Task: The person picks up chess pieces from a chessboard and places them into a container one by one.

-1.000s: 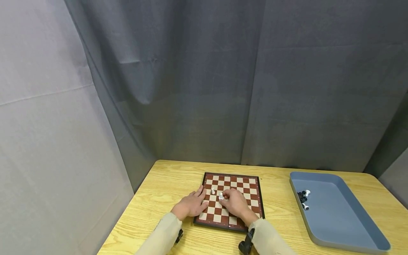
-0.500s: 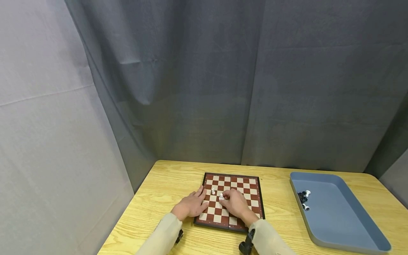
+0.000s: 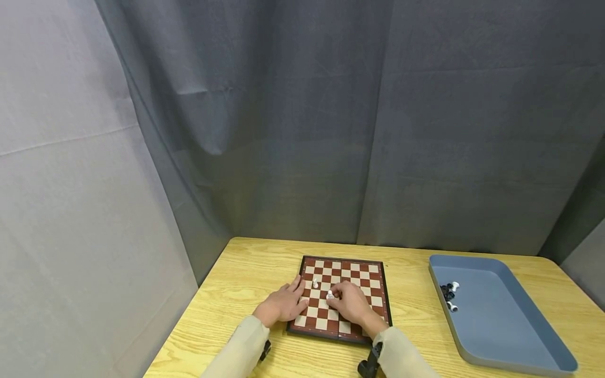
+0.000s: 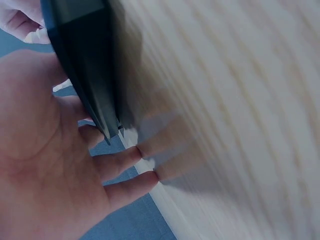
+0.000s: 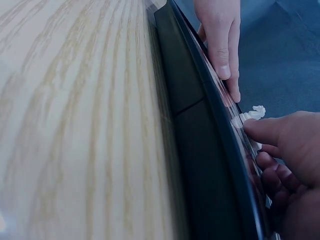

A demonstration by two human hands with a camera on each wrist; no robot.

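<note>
A red-and-white chessboard point(image 3: 321, 324) with a black rim lies on the wooden table. My left hand point(image 3: 282, 303) rests at its left edge with straight fingers; in the left wrist view, two fingertips point(image 4: 142, 181) touch the tabletop beside the black board side point(image 4: 87, 55). Over the middle of the board, my right hand point(image 3: 352, 304) pinches a small white chess piece point(image 3: 330, 294) between thumb and forefinger. Another white chess piece point(image 3: 315, 283) stands on the board nearer the left hand. The right wrist view shows a white piece point(image 5: 256, 113) just past the right thumb; the fingers hide part of the board.
To the right stands a blue-grey tray point(image 3: 510, 315), with several black and white chess pieces point(image 3: 449, 295) lying along its left wall. Grey curtains point(image 3: 302, 131) hang behind the table point(image 3: 246, 262) and along the left side.
My right hand has brought the pinched white chess piece slightly nearer to me and a touch to the right. The left hand has stayed in place.
</note>
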